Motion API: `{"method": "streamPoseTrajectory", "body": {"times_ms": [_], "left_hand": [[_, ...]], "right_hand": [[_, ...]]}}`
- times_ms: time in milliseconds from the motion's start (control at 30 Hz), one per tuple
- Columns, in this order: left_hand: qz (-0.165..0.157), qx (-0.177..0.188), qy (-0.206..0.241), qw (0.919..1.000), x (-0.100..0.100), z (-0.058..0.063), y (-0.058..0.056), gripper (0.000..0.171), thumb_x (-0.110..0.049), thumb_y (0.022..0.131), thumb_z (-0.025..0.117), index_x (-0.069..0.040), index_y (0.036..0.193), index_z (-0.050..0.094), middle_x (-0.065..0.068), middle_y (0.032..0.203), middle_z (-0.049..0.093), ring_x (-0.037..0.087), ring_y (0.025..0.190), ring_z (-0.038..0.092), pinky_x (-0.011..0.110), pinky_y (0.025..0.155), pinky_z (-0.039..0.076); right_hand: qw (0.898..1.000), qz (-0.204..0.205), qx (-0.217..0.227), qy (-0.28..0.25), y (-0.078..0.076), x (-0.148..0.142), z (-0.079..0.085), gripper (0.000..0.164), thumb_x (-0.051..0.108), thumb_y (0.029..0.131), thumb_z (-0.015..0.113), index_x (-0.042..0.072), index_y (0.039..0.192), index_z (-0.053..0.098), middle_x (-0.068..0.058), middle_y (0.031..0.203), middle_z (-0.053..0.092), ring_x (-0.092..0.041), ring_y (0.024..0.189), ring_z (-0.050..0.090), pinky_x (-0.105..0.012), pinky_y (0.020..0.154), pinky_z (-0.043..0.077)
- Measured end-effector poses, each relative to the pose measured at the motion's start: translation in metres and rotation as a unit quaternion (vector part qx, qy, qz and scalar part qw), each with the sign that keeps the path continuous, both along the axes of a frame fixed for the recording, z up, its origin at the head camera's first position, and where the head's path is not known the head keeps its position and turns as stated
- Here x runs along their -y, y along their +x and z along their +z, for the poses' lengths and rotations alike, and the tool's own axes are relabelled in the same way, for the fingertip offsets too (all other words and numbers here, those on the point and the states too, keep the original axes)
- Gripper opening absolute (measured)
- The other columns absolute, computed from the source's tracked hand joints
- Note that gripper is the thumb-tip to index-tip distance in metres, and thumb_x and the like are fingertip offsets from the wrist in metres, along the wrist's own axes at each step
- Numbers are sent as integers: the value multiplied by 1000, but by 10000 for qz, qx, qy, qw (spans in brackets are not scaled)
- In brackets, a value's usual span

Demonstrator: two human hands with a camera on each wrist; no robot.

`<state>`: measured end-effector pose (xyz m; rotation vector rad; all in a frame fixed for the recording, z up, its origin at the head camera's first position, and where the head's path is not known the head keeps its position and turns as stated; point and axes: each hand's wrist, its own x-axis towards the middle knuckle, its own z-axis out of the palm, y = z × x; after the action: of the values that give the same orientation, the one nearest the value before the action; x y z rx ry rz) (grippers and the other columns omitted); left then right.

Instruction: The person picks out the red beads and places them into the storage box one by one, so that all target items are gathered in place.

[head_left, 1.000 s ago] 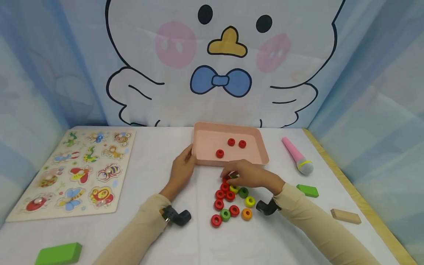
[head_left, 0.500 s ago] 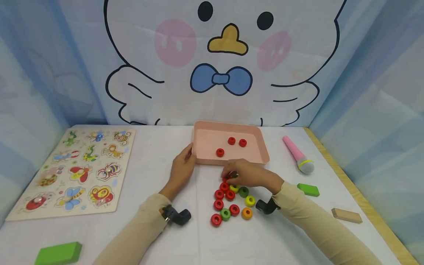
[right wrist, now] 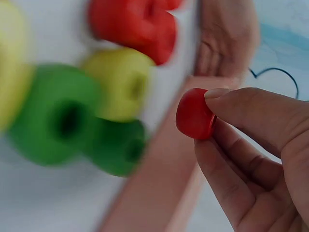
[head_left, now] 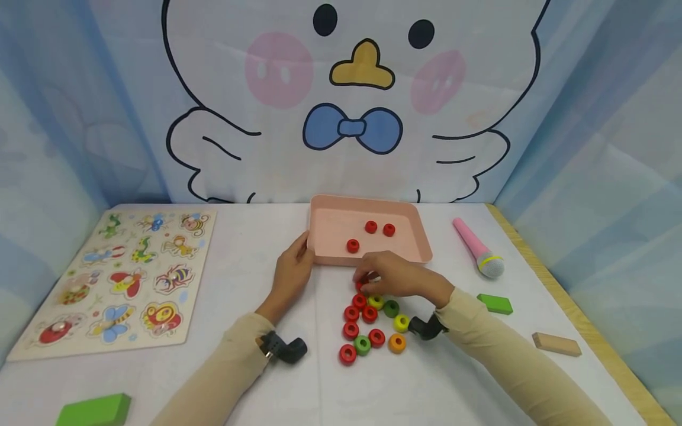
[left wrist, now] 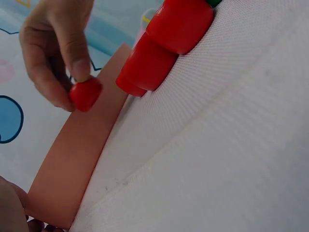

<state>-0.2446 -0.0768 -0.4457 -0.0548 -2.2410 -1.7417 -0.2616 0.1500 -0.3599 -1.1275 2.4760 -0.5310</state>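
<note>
My right hand [head_left: 391, 274] pinches a red bead [right wrist: 195, 114] between thumb and fingertips, close in front of the pink tray [head_left: 333, 260]. The right wrist view shows the bead raised off the cloth, overlapping the tray's wall. My left hand [head_left: 292, 269] grips the tray at its near left corner; part of its fingers is hidden there. Inside the tray lie three red beads [head_left: 353, 245]. Below the right hand is a loose group of beads with holes: several red ones [head_left: 347, 354], a few green [head_left: 362, 345] and yellow [head_left: 401, 323], and one orange bead [head_left: 396, 343].
On the left lies an insect puzzle board [head_left: 122, 284], with a green block [head_left: 95, 409] nearer the front. To the right are a pink toy microphone [head_left: 478, 248], a second green block [head_left: 495, 303] and a wooden block [head_left: 556, 344]. A printed curtain [head_left: 362, 171] stands behind the table.
My right hand has risen slightly toward the tray with the red bead pinched in it. The left hand stays at the tray's corner, and the three beads inside have not moved.
</note>
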Motion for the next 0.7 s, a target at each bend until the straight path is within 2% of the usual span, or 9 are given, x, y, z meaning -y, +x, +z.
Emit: {"method": "streamPoseTrajectory", "body": {"times_ms": [167, 300, 400, 533, 700], "left_hand": [[27, 27, 83, 10000, 1, 0, -1, 46, -9, 99, 51, 1, 144, 46, 16, 142, 50, 24, 131, 47, 32, 110, 37], [69, 124, 43, 9999, 2, 1, -3, 47, -10, 99, 51, -1, 145, 47, 15, 142, 51, 24, 131, 47, 34, 111, 36], [120, 178, 6, 9998, 2, 1, -4, 47, -11, 99, 51, -2, 145, 47, 14, 142, 51, 23, 131, 48, 35, 110, 38], [134, 131, 7, 9998, 0, -2, -3, 47, -11, 99, 52, -1, 144, 48, 14, 140, 53, 22, 129, 50, 35, 108, 41], [50, -11, 61, 10000, 3, -3, -4, 46, -11, 99, 52, 1, 143, 48, 15, 140, 53, 22, 128, 51, 32, 106, 43]], "right_hand": [[9994, -228, -224, -159, -18, 13, 19, 21, 11, 89, 74, 8, 109, 73, 3, 102, 64, -13, 96, 63, -26, 87, 55], [9985, -322, -267, -360, -52, 34, 27, 23, 10, 90, 72, 5, 112, 73, -1, 105, 65, -16, 99, 64, -27, 87, 55], [9972, -573, -167, -450, -83, 52, 25, 26, 8, 91, 70, 1, 115, 71, -5, 108, 67, -20, 101, 64, -29, 87, 56], [9951, -980, -99, -111, -117, 70, 12, 25, 10, 91, 70, 1, 114, 70, -9, 110, 67, -23, 102, 61, -32, 90, 54], [9916, -1234, -121, 366, -145, 86, -3, 22, 12, 91, 70, 2, 110, 70, -10, 106, 68, -24, 97, 59, -34, 90, 52]]}}
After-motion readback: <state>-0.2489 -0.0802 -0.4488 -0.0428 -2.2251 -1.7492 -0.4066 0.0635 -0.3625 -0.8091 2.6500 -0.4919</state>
